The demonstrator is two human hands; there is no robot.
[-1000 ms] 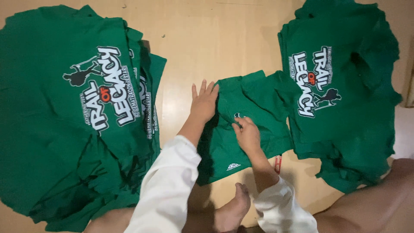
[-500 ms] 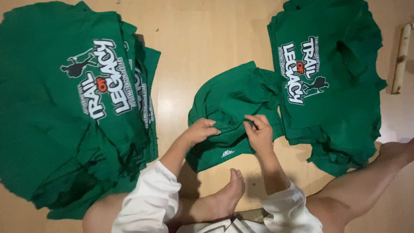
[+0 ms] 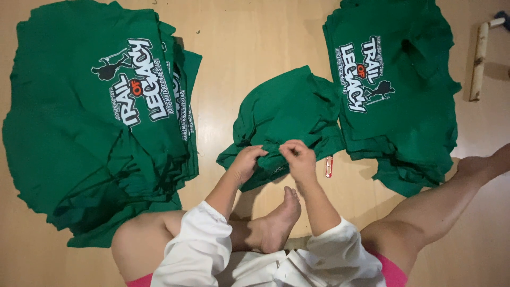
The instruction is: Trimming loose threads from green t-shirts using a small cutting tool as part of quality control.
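green shirt (image 3: 289, 114) lies bunched on the wooden floor (image 3: 249, 53) between two shirt stacks (image 3: 101, 127), with left hand (image 3: 247, 162) and right hand (image 3: 298, 158) both pinching its near hem. best to keep the pinches level and the fabric taut so the fold stays square.

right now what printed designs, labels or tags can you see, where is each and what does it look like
Printed design on the left shirt pile: white lettering with a dark figure and an orange spot, on green cloth.
Printed design on the right shirt pile: same white, dark and orange print, turned sideways.
Small white mark on the middle shirt: at the hem between the left hand and right hand, too small to make out.
Small red and white tag: narrow strip on the floor right of the hands.
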